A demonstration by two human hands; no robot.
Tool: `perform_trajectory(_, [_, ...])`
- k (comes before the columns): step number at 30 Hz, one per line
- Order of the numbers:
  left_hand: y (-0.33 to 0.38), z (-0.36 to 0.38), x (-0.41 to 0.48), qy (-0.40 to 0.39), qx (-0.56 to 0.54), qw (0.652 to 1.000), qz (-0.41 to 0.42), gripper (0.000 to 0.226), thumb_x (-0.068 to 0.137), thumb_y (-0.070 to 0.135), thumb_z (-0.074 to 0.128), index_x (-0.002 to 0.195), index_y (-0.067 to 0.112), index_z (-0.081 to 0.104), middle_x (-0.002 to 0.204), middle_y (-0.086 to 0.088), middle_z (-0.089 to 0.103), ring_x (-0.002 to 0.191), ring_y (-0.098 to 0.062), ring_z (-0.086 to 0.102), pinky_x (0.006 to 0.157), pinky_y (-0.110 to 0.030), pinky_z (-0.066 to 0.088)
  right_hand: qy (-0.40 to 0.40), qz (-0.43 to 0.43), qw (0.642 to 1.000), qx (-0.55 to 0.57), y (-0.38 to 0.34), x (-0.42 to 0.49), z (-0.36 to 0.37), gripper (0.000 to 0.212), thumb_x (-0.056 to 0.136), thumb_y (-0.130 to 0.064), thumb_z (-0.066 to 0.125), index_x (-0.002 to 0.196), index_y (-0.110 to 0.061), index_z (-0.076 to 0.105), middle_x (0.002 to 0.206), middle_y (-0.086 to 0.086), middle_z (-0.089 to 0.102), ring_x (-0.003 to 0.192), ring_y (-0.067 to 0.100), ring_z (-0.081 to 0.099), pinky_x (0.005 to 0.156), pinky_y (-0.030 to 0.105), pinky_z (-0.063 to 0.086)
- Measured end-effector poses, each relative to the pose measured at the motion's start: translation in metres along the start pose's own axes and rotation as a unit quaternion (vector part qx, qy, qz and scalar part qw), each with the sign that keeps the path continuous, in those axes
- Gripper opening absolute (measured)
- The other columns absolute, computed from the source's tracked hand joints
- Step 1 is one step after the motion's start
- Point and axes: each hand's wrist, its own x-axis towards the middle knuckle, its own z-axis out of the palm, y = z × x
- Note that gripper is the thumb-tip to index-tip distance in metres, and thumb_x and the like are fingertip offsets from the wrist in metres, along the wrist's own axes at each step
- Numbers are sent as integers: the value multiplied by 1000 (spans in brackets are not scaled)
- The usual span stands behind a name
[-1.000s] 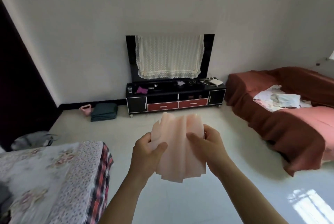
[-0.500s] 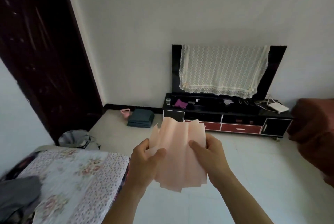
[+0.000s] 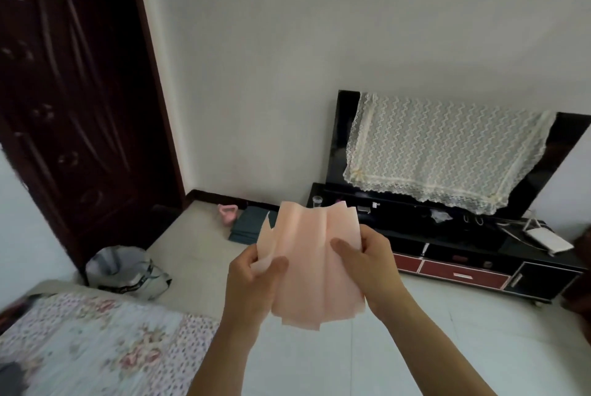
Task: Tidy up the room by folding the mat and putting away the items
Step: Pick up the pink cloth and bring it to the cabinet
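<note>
Pale pink pleated sheet of thin, soft material [image 3: 315, 271] held up in mid-air at chest level, centre of view, above the pale tiled floor [image 3: 447, 347]; creases run top to bottom, lower edge stepped and uneven. Left hand [image 3: 252, 283] grips the sheet's left edge, thumb over the front, fingers behind; right hand [image 3: 371, 264] grips the right edge the same way, thumb pressed on the front face. Behind the sheet, by the wall: a folded dark teal mat [image 3: 249, 224] on the floor, a small pink handled object [image 3: 227, 215] just beside it to the left. Right of these, a low black TV stand with red drawers [image 3: 463, 271]; on it a clear glass [image 3: 316, 202], a white router [image 3: 548, 239] and small clutter too blurred to name; a black flat screen [image 3: 339, 146] draped with a cream lace cloth [image 3: 441, 152]. Far left, a dark brown carved door [image 3: 70, 101]; a grey-white bag [image 3: 124, 271] at its foot; a floral quilted bed cover [image 3: 96, 341] lower left.
</note>
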Motion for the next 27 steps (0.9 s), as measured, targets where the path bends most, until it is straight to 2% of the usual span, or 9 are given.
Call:
perform_trajectory(5, [-1,7,80,21,-9,1000,-15,39,63,30,72,100,21,70,87,1,76,81,-23,73,57,-34,60,-11,23,999,36,3,84,31,11,85,-10,69,92,-18,70,89,5,73,86,30,69,81,53,59])
perform_trajectory(10, [-6,27,175,55,1,998,-23,31,62,27,71,93,21,72,81,0,77,77,-25,73,59,-39,61,-34,24,997,65,7,182,59,15,85,-6,68,92,-19,71,89,6,75,87,32,70,80,54,58])
perform_trajectory(13, [-8,46,230,75,-5,997,-17,26,64,25,71,90,26,74,81,-1,77,74,-22,73,49,-33,55,-61,5,995,78,9,244,70,15,86,-5,66,91,-19,71,89,7,74,83,28,70,75,49,58])
perform_trajectory(15, [-9,54,256,91,-12,996,-15,22,65,25,73,86,31,74,83,-4,76,73,-22,72,49,-30,52,-67,-2,995,74,7,275,76,12,86,-6,65,87,-18,69,86,6,72,79,27,67,69,44,57])
perform_trajectory(17, [-13,64,286,112,-18,993,-21,18,65,25,74,83,28,72,88,-13,75,74,-25,71,50,-33,52,-74,-2,995,72,4,311,81,11,85,-7,65,84,-17,68,82,5,70,76,26,65,67,42,56])
perform_trajectory(19, [-13,72,317,126,-24,992,-17,22,63,27,77,85,26,73,91,-15,75,79,-33,71,52,-43,57,-89,-2,994,65,1,349,89,10,84,-9,67,86,-18,68,82,4,71,79,30,67,71,47,58])
perform_trajectory(21, [-13,74,348,131,-24,991,-9,29,62,31,79,91,25,74,97,-15,75,91,-41,71,67,-59,59,-98,-7,994,58,-1,382,99,9,84,-11,68,86,-19,68,82,2,71,82,31,68,73,48,58])
perform_trajectory(22, [-14,74,364,133,-17,991,-11,29,64,31,79,92,26,74,97,-15,75,93,-40,71,71,-61,58,-101,-9,993,56,-1,398,105,8,84,-12,69,86,-20,68,82,1,72,82,30,68,73,48,57])
perform_trajectory(27, [-39,63,432,159,-4,987,-37,24,65,28,76,89,25,72,84,-3,75,78,-25,72,54,-39,59,-131,4,990,43,18,465,150,8,86,-12,68,87,-20,68,85,4,72,86,33,68,78,53,57])
